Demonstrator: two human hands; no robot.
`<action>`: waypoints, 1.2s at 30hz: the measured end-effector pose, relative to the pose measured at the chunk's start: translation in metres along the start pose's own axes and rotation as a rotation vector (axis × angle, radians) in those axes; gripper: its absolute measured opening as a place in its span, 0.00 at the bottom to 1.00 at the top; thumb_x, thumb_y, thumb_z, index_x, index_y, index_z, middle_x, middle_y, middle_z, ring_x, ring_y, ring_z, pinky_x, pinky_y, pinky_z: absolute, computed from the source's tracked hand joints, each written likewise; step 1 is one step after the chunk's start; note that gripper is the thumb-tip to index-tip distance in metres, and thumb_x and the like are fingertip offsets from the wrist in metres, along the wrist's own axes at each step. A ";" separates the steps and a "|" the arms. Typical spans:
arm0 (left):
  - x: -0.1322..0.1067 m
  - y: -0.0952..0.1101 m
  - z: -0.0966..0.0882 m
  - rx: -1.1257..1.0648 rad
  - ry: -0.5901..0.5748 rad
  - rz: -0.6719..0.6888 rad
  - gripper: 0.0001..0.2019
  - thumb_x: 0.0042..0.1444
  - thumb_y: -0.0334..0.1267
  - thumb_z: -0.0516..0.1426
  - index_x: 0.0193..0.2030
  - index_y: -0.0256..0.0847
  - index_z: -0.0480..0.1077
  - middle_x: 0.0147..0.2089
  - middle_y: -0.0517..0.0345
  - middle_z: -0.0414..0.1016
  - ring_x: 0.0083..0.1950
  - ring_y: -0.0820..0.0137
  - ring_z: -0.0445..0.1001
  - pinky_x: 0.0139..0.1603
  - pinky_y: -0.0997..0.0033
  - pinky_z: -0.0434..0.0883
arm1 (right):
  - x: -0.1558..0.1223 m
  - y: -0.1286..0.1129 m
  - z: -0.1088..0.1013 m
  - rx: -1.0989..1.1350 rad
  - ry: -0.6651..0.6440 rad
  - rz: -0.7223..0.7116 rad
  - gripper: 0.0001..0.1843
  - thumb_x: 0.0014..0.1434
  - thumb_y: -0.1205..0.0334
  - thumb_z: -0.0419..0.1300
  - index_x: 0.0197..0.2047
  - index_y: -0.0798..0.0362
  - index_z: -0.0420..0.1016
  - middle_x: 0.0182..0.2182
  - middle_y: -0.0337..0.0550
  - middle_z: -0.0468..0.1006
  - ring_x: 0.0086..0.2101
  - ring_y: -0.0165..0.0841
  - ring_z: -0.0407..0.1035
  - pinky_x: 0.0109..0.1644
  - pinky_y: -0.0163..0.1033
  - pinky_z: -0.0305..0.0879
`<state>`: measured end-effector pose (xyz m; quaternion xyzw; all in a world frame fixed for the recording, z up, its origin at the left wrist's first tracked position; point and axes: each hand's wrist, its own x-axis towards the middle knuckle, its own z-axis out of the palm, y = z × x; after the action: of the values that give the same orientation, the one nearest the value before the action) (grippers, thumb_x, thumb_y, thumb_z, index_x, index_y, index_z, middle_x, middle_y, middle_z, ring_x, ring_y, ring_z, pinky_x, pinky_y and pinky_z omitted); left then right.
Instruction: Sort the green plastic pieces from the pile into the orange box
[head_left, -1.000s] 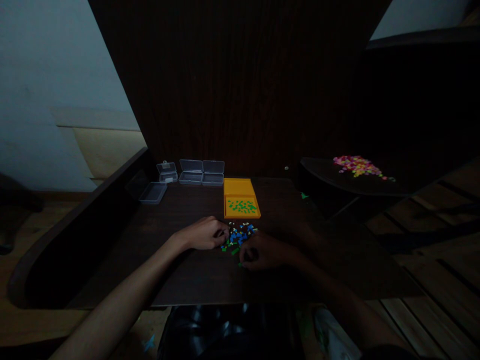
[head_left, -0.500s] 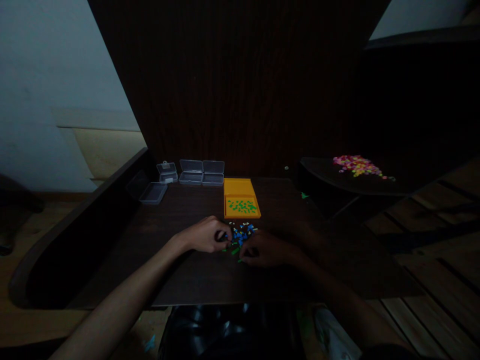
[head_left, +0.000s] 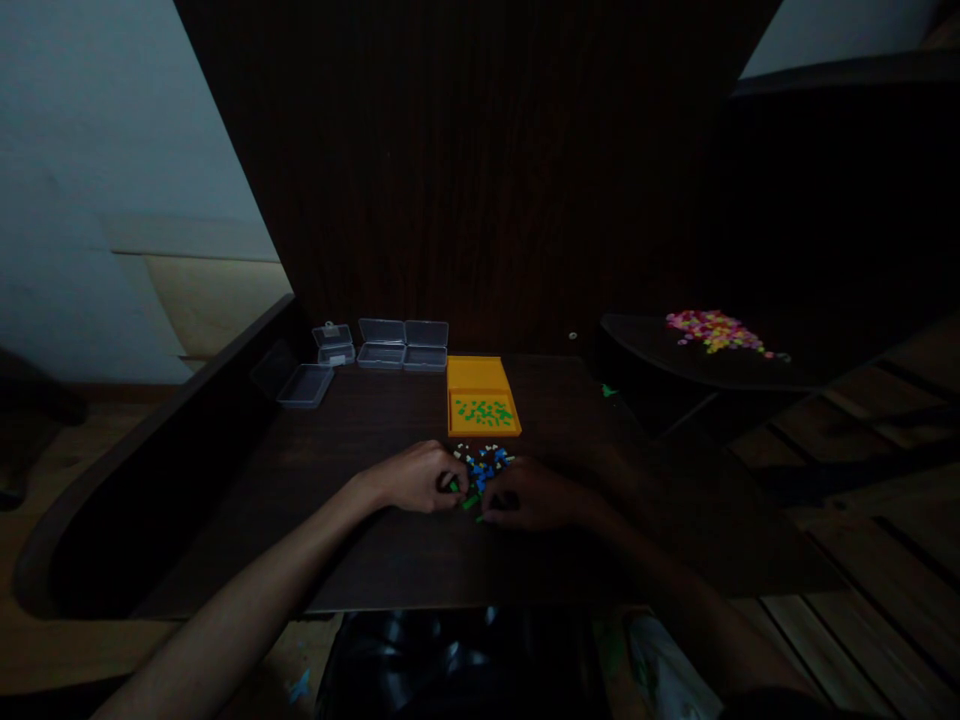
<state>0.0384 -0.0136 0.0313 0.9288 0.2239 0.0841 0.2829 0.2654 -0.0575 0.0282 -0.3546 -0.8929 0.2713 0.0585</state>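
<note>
A small heap of mixed beads [head_left: 481, 464], blue, green and white, lies on the dark table [head_left: 375, 560] just in front of an open orange box [head_left: 482, 398]. The box's near half holds several green pieces. My left hand [head_left: 414, 477] rests at the heap's left edge, fingers curled and pinched onto a small green piece. My right hand [head_left: 531, 495] lies in shadow at the heap's right edge, fingertips pressed together; what they hold is too dark to make out.
Several clear plastic boxes [head_left: 381, 345] stand open along the table's far edge, one more [head_left: 304, 385] at the left. A pile of pink and yellow pieces [head_left: 712, 330] lies on a dark surface at the right. Wooden floor slats run on the right.
My left hand has slid slightly toward me along the heap's left edge, its fingers closing onto a green piece. My right hand has barely moved.
</note>
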 end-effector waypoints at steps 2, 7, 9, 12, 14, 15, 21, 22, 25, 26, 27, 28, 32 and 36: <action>-0.001 0.001 -0.001 -0.009 0.008 0.001 0.08 0.49 0.29 0.60 0.37 0.39 0.78 0.22 0.65 0.68 0.23 0.78 0.66 0.25 0.81 0.59 | -0.001 0.001 0.000 -0.001 -0.008 -0.005 0.08 0.59 0.59 0.61 0.37 0.52 0.81 0.28 0.39 0.80 0.29 0.29 0.70 0.37 0.33 0.60; -0.002 0.004 -0.003 -0.024 0.025 0.000 0.09 0.48 0.30 0.60 0.38 0.38 0.77 0.21 0.67 0.66 0.22 0.78 0.65 0.25 0.81 0.59 | -0.003 0.001 -0.004 0.066 -0.094 -0.022 0.07 0.60 0.62 0.61 0.39 0.54 0.79 0.31 0.40 0.79 0.30 0.28 0.69 0.35 0.32 0.59; -0.001 0.005 -0.003 -0.026 0.024 0.006 0.09 0.49 0.30 0.60 0.38 0.38 0.77 0.21 0.66 0.66 0.22 0.78 0.65 0.25 0.81 0.59 | -0.004 0.001 -0.005 0.066 -0.116 -0.014 0.06 0.60 0.63 0.62 0.39 0.55 0.78 0.30 0.39 0.78 0.29 0.28 0.68 0.33 0.31 0.57; 0.001 0.004 0.000 -0.027 0.016 0.017 0.08 0.51 0.31 0.60 0.39 0.38 0.77 0.22 0.65 0.68 0.24 0.78 0.66 0.26 0.81 0.60 | -0.004 0.001 -0.006 0.029 -0.110 0.028 0.07 0.59 0.60 0.63 0.37 0.54 0.78 0.27 0.38 0.76 0.27 0.28 0.66 0.32 0.32 0.55; 0.001 0.004 0.002 -0.032 0.010 0.022 0.07 0.53 0.32 0.60 0.39 0.39 0.77 0.23 0.64 0.70 0.24 0.78 0.67 0.27 0.81 0.60 | -0.004 0.002 -0.006 0.007 -0.085 0.043 0.08 0.59 0.58 0.63 0.36 0.54 0.78 0.27 0.38 0.76 0.28 0.28 0.67 0.33 0.32 0.55; 0.002 0.005 0.003 -0.034 0.009 0.022 0.06 0.53 0.33 0.60 0.38 0.39 0.77 0.24 0.64 0.70 0.24 0.78 0.67 0.27 0.81 0.60 | -0.004 0.002 -0.006 -0.003 -0.073 0.044 0.09 0.60 0.57 0.63 0.36 0.54 0.78 0.28 0.38 0.76 0.29 0.29 0.67 0.34 0.33 0.55; 0.003 0.007 0.005 -0.028 -0.010 0.001 0.05 0.54 0.36 0.61 0.37 0.40 0.77 0.24 0.64 0.71 0.24 0.76 0.68 0.27 0.79 0.60 | -0.003 0.006 -0.003 -0.052 -0.023 0.083 0.11 0.59 0.53 0.64 0.35 0.52 0.77 0.28 0.38 0.76 0.31 0.30 0.67 0.37 0.34 0.54; 0.003 0.008 0.005 -0.028 -0.013 -0.004 0.05 0.54 0.37 0.61 0.37 0.40 0.76 0.24 0.64 0.71 0.25 0.76 0.68 0.27 0.79 0.60 | -0.003 0.006 -0.003 -0.058 -0.007 0.082 0.11 0.59 0.53 0.64 0.35 0.52 0.77 0.28 0.37 0.76 0.31 0.30 0.67 0.37 0.34 0.54; 0.002 0.008 0.003 -0.026 -0.006 -0.018 0.07 0.55 0.38 0.61 0.39 0.40 0.76 0.24 0.64 0.71 0.25 0.77 0.68 0.27 0.79 0.59 | -0.003 0.005 -0.005 -0.068 0.052 0.075 0.09 0.60 0.55 0.62 0.37 0.52 0.77 0.28 0.37 0.77 0.29 0.29 0.67 0.37 0.34 0.54; 0.002 0.008 0.003 -0.021 0.001 -0.021 0.07 0.55 0.38 0.61 0.39 0.40 0.76 0.24 0.64 0.71 0.24 0.77 0.68 0.27 0.79 0.59 | -0.003 0.004 -0.006 -0.067 0.071 0.074 0.09 0.61 0.56 0.60 0.38 0.52 0.77 0.28 0.37 0.77 0.29 0.29 0.68 0.37 0.34 0.55; 0.002 0.007 0.002 -0.012 0.009 -0.024 0.07 0.55 0.38 0.61 0.39 0.40 0.76 0.24 0.64 0.71 0.24 0.77 0.68 0.27 0.79 0.59 | -0.003 0.003 -0.007 -0.063 0.088 0.070 0.09 0.62 0.56 0.59 0.40 0.52 0.77 0.30 0.38 0.78 0.30 0.29 0.69 0.38 0.34 0.56; 0.002 0.007 0.002 0.000 0.013 -0.027 0.06 0.55 0.37 0.60 0.38 0.39 0.76 0.24 0.64 0.70 0.24 0.77 0.68 0.26 0.79 0.58 | -0.003 0.002 -0.007 -0.059 0.097 0.065 0.09 0.63 0.57 0.58 0.41 0.51 0.77 0.31 0.38 0.80 0.31 0.30 0.70 0.39 0.34 0.57; 0.002 0.004 0.002 0.058 0.019 -0.029 0.06 0.56 0.33 0.57 0.36 0.39 0.76 0.24 0.63 0.71 0.24 0.76 0.68 0.26 0.78 0.58 | -0.002 0.002 -0.005 -0.070 0.072 0.037 0.11 0.62 0.61 0.58 0.46 0.49 0.78 0.37 0.40 0.82 0.36 0.33 0.74 0.42 0.36 0.59; 0.003 0.002 0.005 0.082 0.027 -0.015 0.07 0.55 0.31 0.57 0.37 0.40 0.77 0.25 0.62 0.73 0.25 0.75 0.70 0.27 0.78 0.59 | -0.003 0.005 -0.002 -0.110 0.055 0.039 0.10 0.62 0.61 0.58 0.45 0.49 0.78 0.38 0.41 0.82 0.39 0.35 0.74 0.44 0.37 0.60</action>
<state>0.0427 -0.0161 0.0285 0.9368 0.2377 0.0853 0.2421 0.2714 -0.0555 0.0278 -0.3820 -0.8973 0.2133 0.0581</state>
